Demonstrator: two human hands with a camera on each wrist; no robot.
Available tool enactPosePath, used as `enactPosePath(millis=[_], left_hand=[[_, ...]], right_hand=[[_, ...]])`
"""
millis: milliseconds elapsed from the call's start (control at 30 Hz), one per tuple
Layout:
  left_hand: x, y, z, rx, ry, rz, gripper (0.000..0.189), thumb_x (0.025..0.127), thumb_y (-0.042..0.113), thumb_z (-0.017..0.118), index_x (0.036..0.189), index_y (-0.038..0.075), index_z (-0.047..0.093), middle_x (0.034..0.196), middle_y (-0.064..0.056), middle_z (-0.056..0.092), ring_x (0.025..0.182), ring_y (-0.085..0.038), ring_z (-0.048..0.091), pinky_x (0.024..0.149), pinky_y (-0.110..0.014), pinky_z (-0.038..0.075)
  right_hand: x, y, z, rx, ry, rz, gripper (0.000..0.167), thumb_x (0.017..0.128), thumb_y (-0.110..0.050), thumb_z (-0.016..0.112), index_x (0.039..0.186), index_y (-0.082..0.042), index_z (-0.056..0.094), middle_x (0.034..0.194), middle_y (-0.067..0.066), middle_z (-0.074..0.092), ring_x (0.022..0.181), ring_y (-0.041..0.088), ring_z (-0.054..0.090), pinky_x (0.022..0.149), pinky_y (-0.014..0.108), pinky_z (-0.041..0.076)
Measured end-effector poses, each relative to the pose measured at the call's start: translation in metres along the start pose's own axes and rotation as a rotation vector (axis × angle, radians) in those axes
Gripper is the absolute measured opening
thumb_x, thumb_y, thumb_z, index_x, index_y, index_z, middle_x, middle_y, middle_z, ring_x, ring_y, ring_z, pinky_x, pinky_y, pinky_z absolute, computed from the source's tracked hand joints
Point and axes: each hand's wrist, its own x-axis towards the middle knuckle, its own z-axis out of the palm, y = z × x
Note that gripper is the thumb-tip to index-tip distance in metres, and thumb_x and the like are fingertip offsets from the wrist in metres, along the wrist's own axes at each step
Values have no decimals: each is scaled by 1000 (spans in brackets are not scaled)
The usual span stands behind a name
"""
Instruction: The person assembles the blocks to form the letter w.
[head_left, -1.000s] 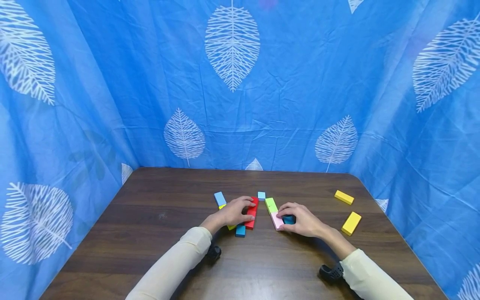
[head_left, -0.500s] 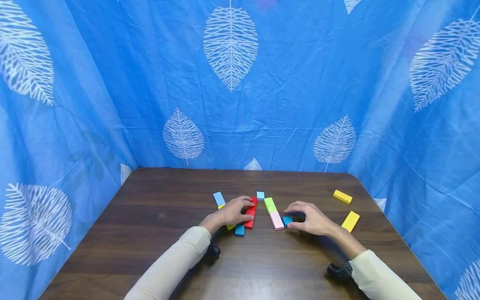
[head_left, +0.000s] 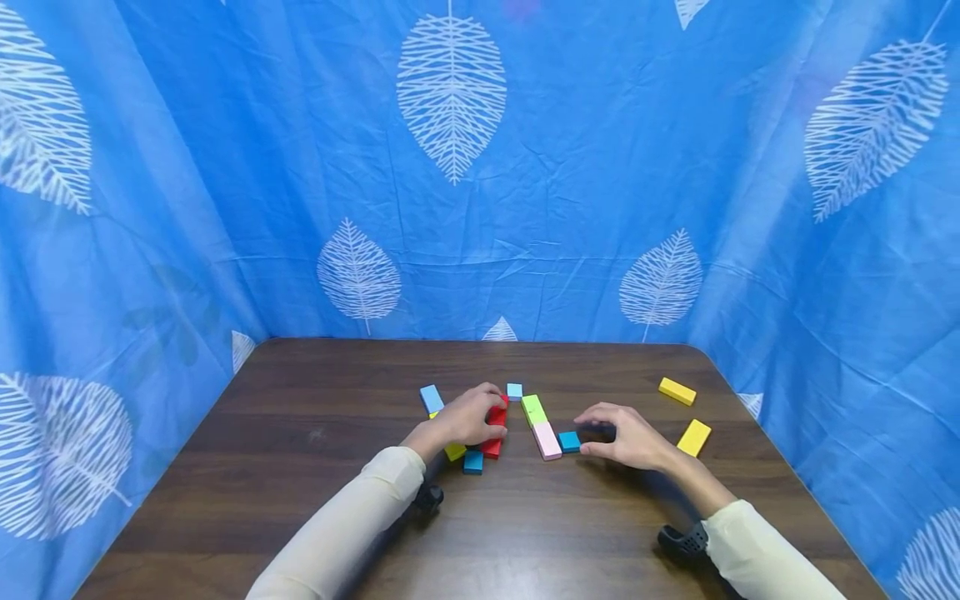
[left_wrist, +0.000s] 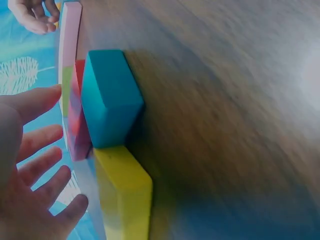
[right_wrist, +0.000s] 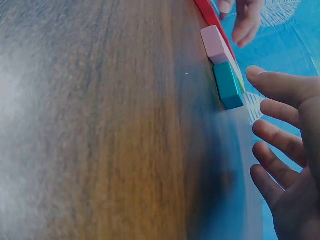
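Observation:
My left hand (head_left: 467, 417) hovers over the red blocks (head_left: 492, 445), fingers apart and bent a little, nothing gripped between them. A teal block (left_wrist: 112, 95) and a yellow block (left_wrist: 132, 190) lie close by it in the left wrist view. On the right, my right hand (head_left: 628, 437) is held loosely curved, thumb and fingers spread, just right of another teal block (head_left: 569, 442). That block sits beside the lower end of a pink block (head_left: 547, 442), which lines up end to end with a lime green block (head_left: 533, 409).
Two yellow blocks (head_left: 677, 392) lie apart at the right of the dark wooden table (head_left: 337, 517). A small light blue block (head_left: 513, 392) is between the red and green rows. A longer blue block (head_left: 432, 397) lies left of my left hand. Blue cloth (head_left: 555, 167) surrounds the table.
My right hand has drawn back to the right from the pink block, leaving the teal block in plain sight beside it. The left hand has stayed over the red blocks.

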Motion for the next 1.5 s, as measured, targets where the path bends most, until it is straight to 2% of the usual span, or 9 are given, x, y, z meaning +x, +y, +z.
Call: enactPosePath(millis=[300,533,733,933,1267,1500], left_hand=[[15,20,11,2,54,18,54,96,41,74,140,11,65,145,-8,55,128,-24,55,108,-46,47],[25,32,25,35,67,28,54,97,45,72,139,12,66,146,-7,57,130,-24,56,109,-41,46],[29,35,33,59,78,22,52,95,45,74,136,13,70,142,-4,60,126,-21,58,106,-40,48],[30,40,33,61,70,15,46,94,42,76,131,13,73,140,-4,62,124,-22,59,106,-41,49],[31,40,34,35,56,11,41,95,37,77,129,14,75,142,-5,60,127,-23,58,106,-44,48],[31,37,35,35,65,23,41,96,37,76,129,14,75,142,-5,60,128,-23,58,107,-43,48]], right_hand=[[1,4,6,8,-24,7,41,90,-34,82,124,-12,73,120,-1,70,106,20,65,93,48,54],[-1,7,12,23,-36,41,46,93,-36,80,130,-12,70,121,-2,68,105,18,62,91,46,53],[2,7,14,65,-58,36,44,94,-36,79,132,-14,71,123,0,67,108,21,62,91,45,53],[3,5,15,63,-82,50,34,95,-35,77,123,-15,76,122,3,65,109,26,61,88,43,52],[-1,1,11,143,-133,159,30,93,-34,80,115,-15,77,103,-8,67,91,16,58,78,32,51],[-8,-8,9,172,-161,159,28,93,-31,80,115,-13,76,98,-8,66,88,14,58,75,30,50]])
